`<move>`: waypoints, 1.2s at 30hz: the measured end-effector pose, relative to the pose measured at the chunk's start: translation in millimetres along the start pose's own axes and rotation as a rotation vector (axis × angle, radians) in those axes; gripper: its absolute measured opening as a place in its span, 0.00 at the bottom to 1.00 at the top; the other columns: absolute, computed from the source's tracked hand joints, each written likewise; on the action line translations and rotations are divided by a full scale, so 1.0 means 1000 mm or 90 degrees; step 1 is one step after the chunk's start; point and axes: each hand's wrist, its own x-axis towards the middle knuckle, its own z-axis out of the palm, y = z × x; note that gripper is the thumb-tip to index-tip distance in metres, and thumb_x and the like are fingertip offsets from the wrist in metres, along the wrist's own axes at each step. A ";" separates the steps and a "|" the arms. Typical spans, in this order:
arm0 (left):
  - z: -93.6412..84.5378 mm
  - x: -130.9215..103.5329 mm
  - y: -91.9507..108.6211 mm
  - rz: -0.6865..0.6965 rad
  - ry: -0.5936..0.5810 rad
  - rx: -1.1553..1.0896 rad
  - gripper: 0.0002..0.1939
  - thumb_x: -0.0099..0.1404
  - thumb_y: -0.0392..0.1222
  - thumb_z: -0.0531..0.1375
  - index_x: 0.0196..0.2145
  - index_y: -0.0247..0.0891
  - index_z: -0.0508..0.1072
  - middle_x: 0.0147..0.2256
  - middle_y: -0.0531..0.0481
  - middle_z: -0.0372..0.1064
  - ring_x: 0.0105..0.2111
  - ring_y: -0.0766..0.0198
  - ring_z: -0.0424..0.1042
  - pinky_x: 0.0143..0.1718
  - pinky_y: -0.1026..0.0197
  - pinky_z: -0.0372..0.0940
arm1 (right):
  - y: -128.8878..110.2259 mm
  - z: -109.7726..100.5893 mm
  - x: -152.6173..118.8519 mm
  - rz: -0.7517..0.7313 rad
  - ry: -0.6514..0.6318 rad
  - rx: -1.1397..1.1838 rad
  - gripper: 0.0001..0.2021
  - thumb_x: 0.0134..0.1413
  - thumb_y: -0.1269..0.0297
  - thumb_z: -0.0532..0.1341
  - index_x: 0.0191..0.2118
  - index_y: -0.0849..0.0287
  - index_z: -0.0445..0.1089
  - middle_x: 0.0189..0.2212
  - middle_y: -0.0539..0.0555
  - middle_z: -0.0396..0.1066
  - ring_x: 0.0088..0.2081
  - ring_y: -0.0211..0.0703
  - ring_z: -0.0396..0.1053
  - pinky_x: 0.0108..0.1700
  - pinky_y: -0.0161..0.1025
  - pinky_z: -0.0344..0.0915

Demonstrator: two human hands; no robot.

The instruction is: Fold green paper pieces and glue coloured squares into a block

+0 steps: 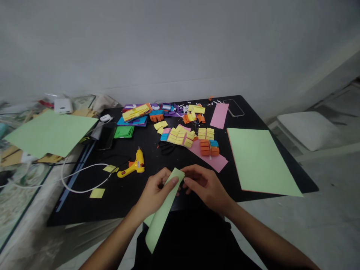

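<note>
A folded strip of pale green paper (164, 215) slants over the front edge of the black table, its lower end above my lap. My left hand (157, 191) is closed on it, with the thumb flat on top and the fingers behind. At the upper right corner of the paper, my right hand (206, 185) has its fingers curled and its index fingertip against the edge. The paper partly hides the right fingertips. Left of my hands lies a yellow glue gun (136, 164). Beyond them are black-handled scissors (166, 149) and yellow folded paper pieces (181, 135).
Large green sheets (260, 161) lie at the right of the table (152, 210). Pink paper (219, 115), orange pieces (209, 149), a green stack (124, 131) and scraps sit behind. A phone (106, 135) and white cable (84, 191) are left. A white stool (299, 129) stands right.
</note>
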 end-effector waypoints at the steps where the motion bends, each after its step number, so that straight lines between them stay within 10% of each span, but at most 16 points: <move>1: 0.001 0.000 0.001 -0.011 -0.005 -0.015 0.22 0.72 0.62 0.63 0.36 0.39 0.71 0.30 0.49 0.78 0.26 0.62 0.77 0.27 0.65 0.66 | 0.002 0.001 0.000 0.002 0.013 0.009 0.12 0.62 0.59 0.68 0.48 0.57 0.77 0.38 0.54 0.80 0.36 0.43 0.80 0.35 0.38 0.79; 11: -0.002 0.002 0.010 0.016 -0.026 -0.030 0.18 0.72 0.56 0.65 0.42 0.37 0.76 0.33 0.46 0.81 0.27 0.64 0.78 0.28 0.66 0.70 | 0.003 0.008 -0.003 -0.036 0.098 -0.003 0.09 0.60 0.58 0.73 0.41 0.56 0.81 0.34 0.52 0.83 0.32 0.41 0.81 0.40 0.40 0.81; 36: -0.003 -0.006 0.029 -0.067 -0.066 -0.173 0.19 0.67 0.56 0.70 0.36 0.35 0.79 0.30 0.48 0.81 0.24 0.66 0.80 0.26 0.69 0.74 | 0.004 -0.008 -0.003 -0.146 0.015 -0.066 0.06 0.58 0.61 0.75 0.42 0.47 0.86 0.38 0.49 0.85 0.39 0.43 0.82 0.44 0.40 0.78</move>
